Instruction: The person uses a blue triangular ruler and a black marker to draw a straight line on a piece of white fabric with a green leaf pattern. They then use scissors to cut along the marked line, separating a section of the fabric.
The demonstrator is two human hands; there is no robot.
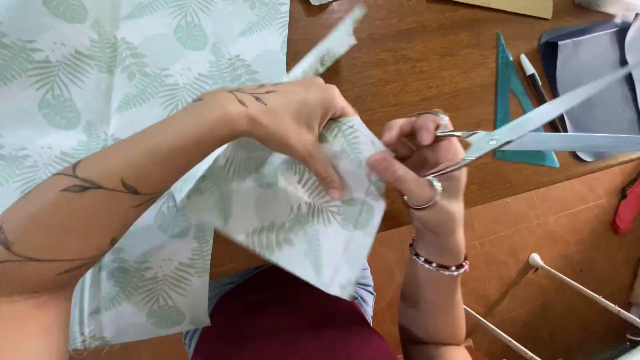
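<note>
Beyond my hands, on the desk (413, 60): teal set square (508, 87), pen (535, 77), grey sheet (593, 87); left hand (293, 123) pinches leaf-print fabric (293, 213), covering its cut edge; right hand (417, 163) grips open scissors (527, 130); blade tips blurred.

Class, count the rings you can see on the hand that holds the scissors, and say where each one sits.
2. One ring on a top finger of the right hand by the scissors handle; another ring lower on the thumb. More may be hidden.

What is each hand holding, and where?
Left hand pinches the leaf-print fabric at its folded edge; right hand holds open scissors by the handle loops.
</note>
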